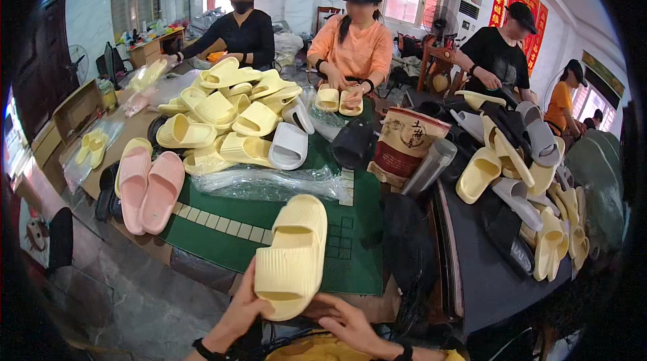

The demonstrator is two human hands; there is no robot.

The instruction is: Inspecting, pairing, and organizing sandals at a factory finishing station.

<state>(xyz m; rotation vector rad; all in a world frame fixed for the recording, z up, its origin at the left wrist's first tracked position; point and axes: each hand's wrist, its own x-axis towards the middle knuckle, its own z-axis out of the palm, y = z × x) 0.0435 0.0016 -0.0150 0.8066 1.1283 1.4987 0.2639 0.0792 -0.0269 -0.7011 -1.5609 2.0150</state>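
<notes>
Two pink slippers (156,192) lie at the left of the green table (364,246), beside a pile of yellow slippers (216,111). Your left hand (244,304) clamps its fingers on a yellow slipper (288,260); your right hand (349,325) is at its lower right, fingers partly hidden, grip impossible to tell.

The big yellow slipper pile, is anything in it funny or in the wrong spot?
Yes: two pale grey open-toed slippers sit at the right side of the heaped pale yellow ribbed slippers. They look odd because their colour doesn't match. I can't see any damage.
</notes>
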